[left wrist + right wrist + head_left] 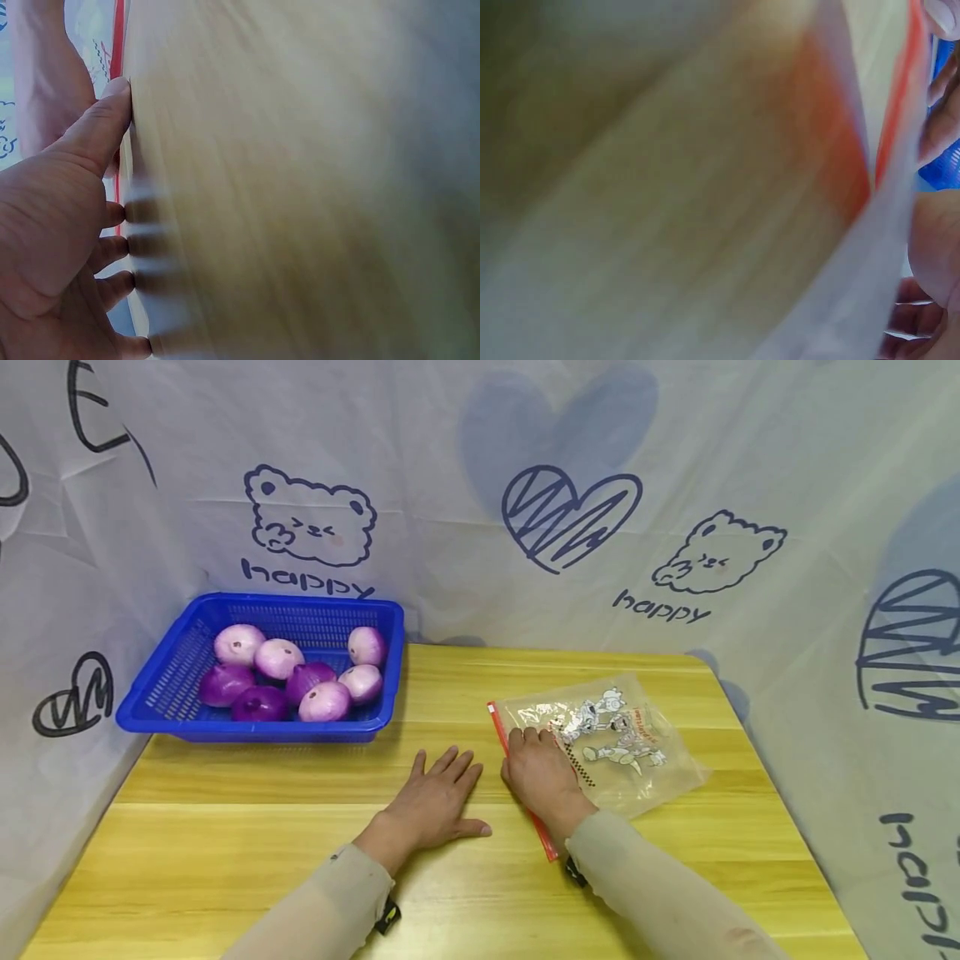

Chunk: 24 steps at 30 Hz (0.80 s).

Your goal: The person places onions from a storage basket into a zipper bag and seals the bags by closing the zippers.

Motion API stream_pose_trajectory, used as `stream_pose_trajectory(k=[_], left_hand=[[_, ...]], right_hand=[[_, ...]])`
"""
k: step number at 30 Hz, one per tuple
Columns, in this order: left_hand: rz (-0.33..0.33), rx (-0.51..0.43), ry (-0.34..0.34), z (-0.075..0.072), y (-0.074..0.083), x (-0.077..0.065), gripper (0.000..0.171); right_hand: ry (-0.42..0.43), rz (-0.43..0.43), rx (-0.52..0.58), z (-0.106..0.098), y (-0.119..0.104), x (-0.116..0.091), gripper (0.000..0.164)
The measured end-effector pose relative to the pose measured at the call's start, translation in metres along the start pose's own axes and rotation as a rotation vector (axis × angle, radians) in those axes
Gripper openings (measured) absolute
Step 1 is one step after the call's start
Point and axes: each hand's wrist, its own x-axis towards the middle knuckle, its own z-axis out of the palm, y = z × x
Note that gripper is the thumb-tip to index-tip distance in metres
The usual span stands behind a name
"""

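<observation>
My left hand [435, 806] rests palm down on the wooden table, fingers spread and thumb pointing right. In the left wrist view, that hand's fingertips [120, 289] meet the tabletop. To its right, my right hand [543, 777] grips the red zip edge of a clear plastic zip bag [667, 781], its fingers curled. The bag lies flat and tilted, printed with cartoon animals. From the right wrist, the bag's red zip strip [896, 97] shows close up, beside the curled fingers of my right hand [934, 247]; what the fingertips do there is hidden.
A blue plastic basket [187, 725] stands at the back left of the table [247, 852]. It holds several red onions [325, 702], some pale and some deep purple. Printed white cloth [450, 568] hangs behind and at both sides.
</observation>
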Motion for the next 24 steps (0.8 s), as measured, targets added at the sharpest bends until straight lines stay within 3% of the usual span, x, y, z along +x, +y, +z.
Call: stream_pose_trajectory(k=[5, 9, 12, 15, 20, 24], left_hand=[[-0.001, 0.005, 0.007, 0.001, 0.0, 0.0, 0.097], [-0.005, 0.0, 0.0, 0.0, 0.0, 0.001, 0.096], [-0.009, -0.005, 0.0, 0.001, 0.0, 0.001, 0.096], [-0.008, -0.01, 0.0, 0.002, 0.0, 0.001, 0.096], [-0.013, -0.015, 0.001, 0.001, -0.001, 0.0, 0.096], [-0.007, -0.022, 0.006, 0.001, 0.0, 0.0, 0.096]], right_hand=[[-0.019, -0.013, -0.018, 0.0, -0.003, 0.002, 0.014], [0.034, 0.024, 0.075, 0.005, 0.001, 0.006, 0.018], [0.067, 0.078, 0.22, 0.008, 0.007, 0.011, 0.024], [0.022, 0.145, 0.28, 0.004, 0.012, 0.012, 0.034], [-0.103, 0.208, 0.221, -0.006, 0.01, 0.009, 0.047], [-0.089, 0.168, 0.168, -0.004, 0.005, 0.008, 0.035]])
